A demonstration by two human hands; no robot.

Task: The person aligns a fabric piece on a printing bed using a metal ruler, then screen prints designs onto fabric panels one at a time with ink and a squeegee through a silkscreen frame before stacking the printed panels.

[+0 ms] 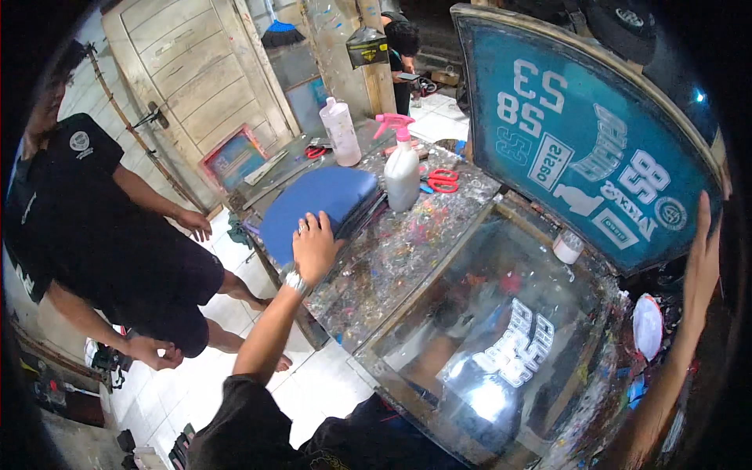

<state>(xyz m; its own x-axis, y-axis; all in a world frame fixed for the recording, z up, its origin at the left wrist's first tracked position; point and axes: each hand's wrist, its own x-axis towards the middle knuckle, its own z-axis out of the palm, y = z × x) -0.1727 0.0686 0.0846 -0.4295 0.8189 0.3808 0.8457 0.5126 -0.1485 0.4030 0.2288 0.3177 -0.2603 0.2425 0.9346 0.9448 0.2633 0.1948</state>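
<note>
The stencilled teal screen (pixel 586 149), paint-spattered table (pixel 392 251) and spray bottle (pixel 403 182) show a screen-printing workshop.

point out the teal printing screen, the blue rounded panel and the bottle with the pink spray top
Teal printing screen (pixel 581 129): head view, on the mesh near its middle.
Blue rounded panel (pixel 313 194): head view, on its flat upper face.
Bottle (pixel 402 182): head view, on its whitish body.

white glare on glass (pixel 432 351) | floor tiles (pixel 317 399) bright | upper right dim | edges bent, corners black
</note>
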